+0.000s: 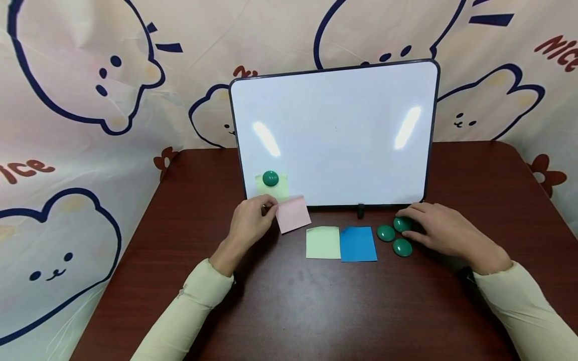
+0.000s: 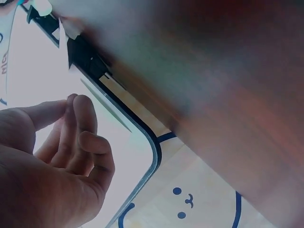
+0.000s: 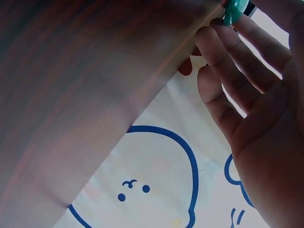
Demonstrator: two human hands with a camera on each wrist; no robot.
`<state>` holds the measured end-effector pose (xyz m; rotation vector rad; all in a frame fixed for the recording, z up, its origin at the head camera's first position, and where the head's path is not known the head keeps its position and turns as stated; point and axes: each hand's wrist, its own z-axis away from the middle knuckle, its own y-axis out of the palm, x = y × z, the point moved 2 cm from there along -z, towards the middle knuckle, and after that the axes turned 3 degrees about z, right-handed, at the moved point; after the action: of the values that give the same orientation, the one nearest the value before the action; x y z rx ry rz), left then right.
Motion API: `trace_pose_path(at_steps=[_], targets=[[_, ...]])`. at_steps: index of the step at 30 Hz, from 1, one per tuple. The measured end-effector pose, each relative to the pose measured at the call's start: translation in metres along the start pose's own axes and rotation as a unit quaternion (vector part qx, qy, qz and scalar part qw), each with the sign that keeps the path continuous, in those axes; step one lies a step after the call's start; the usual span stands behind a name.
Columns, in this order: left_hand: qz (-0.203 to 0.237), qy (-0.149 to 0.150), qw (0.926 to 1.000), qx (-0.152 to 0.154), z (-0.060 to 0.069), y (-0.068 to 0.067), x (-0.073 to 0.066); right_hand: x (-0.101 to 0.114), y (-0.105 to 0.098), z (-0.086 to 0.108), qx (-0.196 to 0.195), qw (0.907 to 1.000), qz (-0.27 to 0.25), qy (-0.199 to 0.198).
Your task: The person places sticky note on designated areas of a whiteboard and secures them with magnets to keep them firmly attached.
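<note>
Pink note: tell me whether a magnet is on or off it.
Off: the pink note shows a bare face, the left hand pinching its upper left corner. On the whiteboard, a green magnet sits over a green note.

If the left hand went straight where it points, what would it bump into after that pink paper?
Probably the whiteboard, near its pale green note, though depth is hard to judge.
</note>
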<state>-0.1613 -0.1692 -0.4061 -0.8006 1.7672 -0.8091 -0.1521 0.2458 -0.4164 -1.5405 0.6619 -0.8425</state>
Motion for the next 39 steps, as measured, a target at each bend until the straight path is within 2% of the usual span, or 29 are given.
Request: trace_pose_path(at_steps=[11, 18, 28, 32, 39], targets=[[-0.020, 0.034, 0.9991, -0.016, -0.008, 0.004, -0.010, 0.000, 0.000, -0.002, -0.006, 1.0000, 0.005, -0.002], [0.007, 0.033, 0.9991, -0.025, -0.015, 0.008, -0.014, 0.001, 0.000, -0.002, -0.003, 1.0000, 0.003, 0.000], [0.027, 0.032, 0.9976, -0.055, -0.022, 0.015, -0.024, 0.002, 0.001, 0.000, -0.010, 0.9999, 0.007, -0.002], [0.039, 0.035, 0.9962, -0.070, -0.026, 0.017, -0.026, 0.001, 0.000, 0.001, -0.013, 0.9999, 0.006, 0.001], [0.040, 0.049, 0.9910, -0.117, -0.033, 0.017, -0.026, 0.001, -0.001, 0.001, -0.017, 0.9998, 0.007, -0.002]])
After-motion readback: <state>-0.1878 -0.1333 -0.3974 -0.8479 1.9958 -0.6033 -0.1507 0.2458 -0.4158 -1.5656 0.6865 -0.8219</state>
